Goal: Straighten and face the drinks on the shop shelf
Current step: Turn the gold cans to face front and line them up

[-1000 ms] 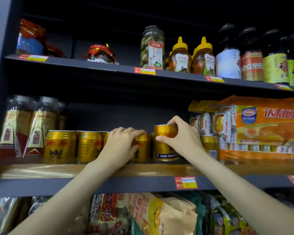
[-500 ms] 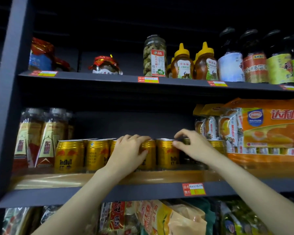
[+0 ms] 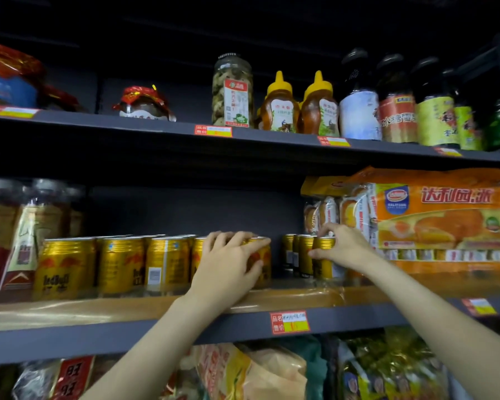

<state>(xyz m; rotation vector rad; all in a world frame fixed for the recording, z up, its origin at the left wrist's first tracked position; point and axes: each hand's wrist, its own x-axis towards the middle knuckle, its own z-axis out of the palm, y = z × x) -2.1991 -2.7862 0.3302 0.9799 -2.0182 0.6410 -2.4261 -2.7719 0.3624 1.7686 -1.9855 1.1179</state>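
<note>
"达利园" on orange snack pack (image 3: 445,215)

A shop: price tags (image 3: 290,322) front stocked shelves (image 3: 127,339).

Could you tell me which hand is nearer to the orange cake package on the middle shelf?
Right. The right hand grips a gold drink can directly beside the orange cake package; the left hand holds another gold can farther left, across a gap.
</note>
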